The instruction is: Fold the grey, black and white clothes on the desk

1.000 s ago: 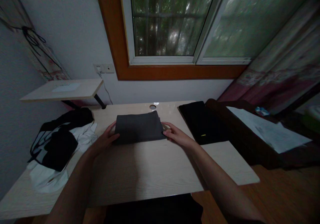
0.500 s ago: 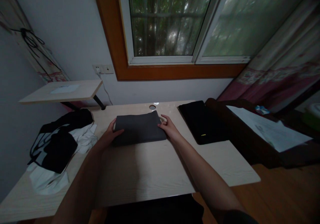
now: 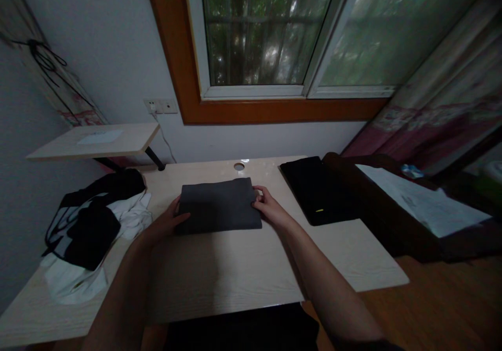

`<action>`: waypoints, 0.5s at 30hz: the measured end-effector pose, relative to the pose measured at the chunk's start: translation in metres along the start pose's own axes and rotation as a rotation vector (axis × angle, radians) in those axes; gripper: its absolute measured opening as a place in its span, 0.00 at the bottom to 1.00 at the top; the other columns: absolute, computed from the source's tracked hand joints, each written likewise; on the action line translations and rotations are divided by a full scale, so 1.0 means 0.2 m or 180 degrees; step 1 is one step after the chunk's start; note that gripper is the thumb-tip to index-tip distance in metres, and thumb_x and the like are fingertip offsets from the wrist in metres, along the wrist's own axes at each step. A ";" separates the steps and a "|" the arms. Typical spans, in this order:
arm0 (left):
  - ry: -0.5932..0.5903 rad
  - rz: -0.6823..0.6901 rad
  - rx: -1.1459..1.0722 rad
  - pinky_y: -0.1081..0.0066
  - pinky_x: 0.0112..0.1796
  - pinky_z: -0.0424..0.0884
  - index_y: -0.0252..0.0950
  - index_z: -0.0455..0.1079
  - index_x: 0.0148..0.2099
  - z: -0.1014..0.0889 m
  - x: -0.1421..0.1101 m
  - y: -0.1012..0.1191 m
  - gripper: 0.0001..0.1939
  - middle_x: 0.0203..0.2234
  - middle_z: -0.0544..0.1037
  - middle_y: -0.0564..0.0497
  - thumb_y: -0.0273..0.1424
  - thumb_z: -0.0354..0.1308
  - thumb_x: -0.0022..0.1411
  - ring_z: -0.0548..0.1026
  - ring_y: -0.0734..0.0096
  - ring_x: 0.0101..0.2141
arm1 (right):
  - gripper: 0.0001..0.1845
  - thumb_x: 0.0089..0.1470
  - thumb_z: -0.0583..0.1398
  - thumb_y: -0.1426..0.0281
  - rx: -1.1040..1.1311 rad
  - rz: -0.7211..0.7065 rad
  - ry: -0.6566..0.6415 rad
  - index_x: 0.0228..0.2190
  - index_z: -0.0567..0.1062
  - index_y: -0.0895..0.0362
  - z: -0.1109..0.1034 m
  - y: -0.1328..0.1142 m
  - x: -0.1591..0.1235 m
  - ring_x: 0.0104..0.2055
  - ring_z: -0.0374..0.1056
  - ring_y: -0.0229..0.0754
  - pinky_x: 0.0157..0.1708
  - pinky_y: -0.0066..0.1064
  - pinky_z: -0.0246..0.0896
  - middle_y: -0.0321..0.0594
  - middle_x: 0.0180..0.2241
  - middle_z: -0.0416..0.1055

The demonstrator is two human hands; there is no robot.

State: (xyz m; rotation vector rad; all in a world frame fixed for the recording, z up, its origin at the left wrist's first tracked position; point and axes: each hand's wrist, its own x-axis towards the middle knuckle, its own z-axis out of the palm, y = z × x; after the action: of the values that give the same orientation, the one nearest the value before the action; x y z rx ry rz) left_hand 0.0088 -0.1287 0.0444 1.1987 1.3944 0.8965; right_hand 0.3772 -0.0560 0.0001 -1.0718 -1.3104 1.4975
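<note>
A flat, dark grey rectangular cover (image 3: 219,207), like a tablet or laptop case, lies in front of me on the pale wooden desk (image 3: 235,267). At its left edge is my left hand (image 3: 172,219), closed on it with the thumb over the top and the other fingers mostly hidden. My right hand (image 3: 270,207) grips the right edge, its fingers bent at the upper right side. Whatever may be inside or under the cover is hidden.
To the right lies a black sleeve (image 3: 314,191) with a small yellow tag. Black and white clothes (image 3: 94,225) are heaped at left, below a raised shelf (image 3: 98,142). A dark brown piece of furniture with a paper sheet (image 3: 415,199) borders the desk's right side.
The cover's raised far right corner has come down, and the cover now looks flatter. Pale edges that showed beside both hands are now covered. Both hands have shifted slightly.
</note>
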 end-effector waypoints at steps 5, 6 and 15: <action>-0.0594 -0.0275 0.0015 0.68 0.33 0.78 0.40 0.64 0.66 -0.03 -0.11 -0.01 0.39 0.43 0.82 0.44 0.43 0.70 0.55 0.82 0.58 0.37 | 0.36 0.45 0.64 0.72 -0.0172 0.0088 -0.0342 0.56 0.64 0.50 -0.06 -0.02 -0.03 0.26 0.57 0.35 0.25 0.26 0.50 0.26 0.27 0.61; -0.0708 -0.0429 0.0075 0.71 0.25 0.74 0.40 0.64 0.65 -0.04 -0.13 -0.03 0.38 0.36 0.82 0.47 0.44 0.70 0.56 0.79 0.64 0.28 | 0.38 0.44 0.64 0.73 -0.0168 0.0154 -0.0438 0.57 0.63 0.50 -0.07 -0.03 -0.05 0.26 0.58 0.36 0.26 0.27 0.51 0.27 0.28 0.62; -0.0367 -0.0347 -0.0103 0.78 0.15 0.60 0.41 0.58 0.65 0.01 -0.07 -0.05 0.35 0.27 0.75 0.55 0.51 0.61 0.63 0.68 0.78 0.16 | 0.37 0.47 0.71 0.64 0.0000 0.0245 -0.0507 0.57 0.66 0.50 -0.09 -0.07 -0.07 0.31 0.65 0.38 0.31 0.29 0.59 0.31 0.32 0.67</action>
State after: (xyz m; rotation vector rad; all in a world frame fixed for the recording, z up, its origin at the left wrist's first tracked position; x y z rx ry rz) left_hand 0.0077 -0.1444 0.0380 1.1213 1.3343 0.7596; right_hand 0.3987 -0.0638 0.0139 -1.0303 -1.3912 1.6687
